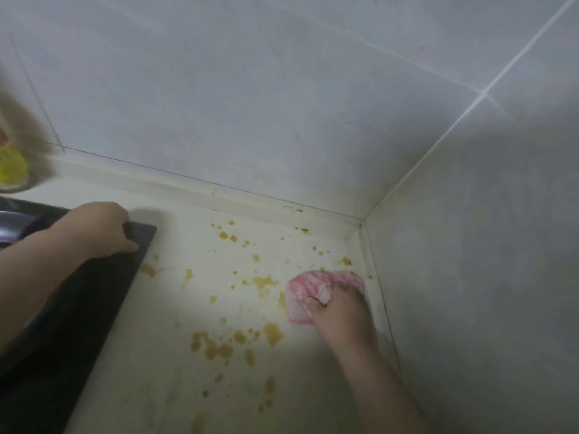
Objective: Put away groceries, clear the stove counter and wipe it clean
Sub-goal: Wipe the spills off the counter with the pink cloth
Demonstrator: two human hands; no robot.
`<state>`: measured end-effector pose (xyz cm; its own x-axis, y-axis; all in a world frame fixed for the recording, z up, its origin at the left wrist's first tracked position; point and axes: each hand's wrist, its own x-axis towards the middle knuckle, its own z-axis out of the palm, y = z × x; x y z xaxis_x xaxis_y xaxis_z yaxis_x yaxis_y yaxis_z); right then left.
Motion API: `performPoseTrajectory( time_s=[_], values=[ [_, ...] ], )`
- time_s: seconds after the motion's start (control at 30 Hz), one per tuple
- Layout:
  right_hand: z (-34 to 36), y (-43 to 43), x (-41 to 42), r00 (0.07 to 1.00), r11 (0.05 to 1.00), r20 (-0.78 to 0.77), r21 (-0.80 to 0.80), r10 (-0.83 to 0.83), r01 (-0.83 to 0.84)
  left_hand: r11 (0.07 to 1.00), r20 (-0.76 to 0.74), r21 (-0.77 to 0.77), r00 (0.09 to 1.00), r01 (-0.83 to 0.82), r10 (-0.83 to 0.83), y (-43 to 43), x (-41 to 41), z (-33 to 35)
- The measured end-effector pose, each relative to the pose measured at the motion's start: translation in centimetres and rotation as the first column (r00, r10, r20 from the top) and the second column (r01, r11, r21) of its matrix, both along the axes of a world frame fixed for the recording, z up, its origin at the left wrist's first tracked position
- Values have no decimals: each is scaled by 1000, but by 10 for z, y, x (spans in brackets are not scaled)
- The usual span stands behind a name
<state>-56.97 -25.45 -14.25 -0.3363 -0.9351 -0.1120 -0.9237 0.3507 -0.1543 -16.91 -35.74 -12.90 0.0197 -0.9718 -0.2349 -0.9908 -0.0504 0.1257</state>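
- Right hand (340, 311) grasps crumpled pink cloth (308, 291) on stained cream counter (175, 355), 4 o'clock.
- Left hand (100, 228) grips black glass stove (78, 308) corner, 9 o'clock.

Left hand (99, 230) grips, fingers curled; right hand (340, 311) clenches downward.

Two walls of large pale grey glazed tiles meet at a white corner seam (438, 142) that slants down to the right rear. The back wall (266, 89) spans the upper view and the side wall (485, 277) fills the right, partly in soft shade. A thin white grout line (376, 47) crosses the back wall. A low cream upstand strip (194, 186) runs along its foot, with dark specks on the seam near the corner. Below lies the cream-white counter (175, 308), brightly lit mid-surface, dimmer nearer
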Motion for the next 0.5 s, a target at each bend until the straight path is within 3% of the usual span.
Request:
performPoseTrajectory(
  time_s=[0.2,0.5],
  values=[
    [0,-17,-2,999,999,47,-32,1,0,995,-72,-96,997,-22,15,-2,3,-15],
    [11,-53,2,992,1000,123,-25,11,-8,995,9,-91,999,47,-46,-5,8,-23]
  ],
)
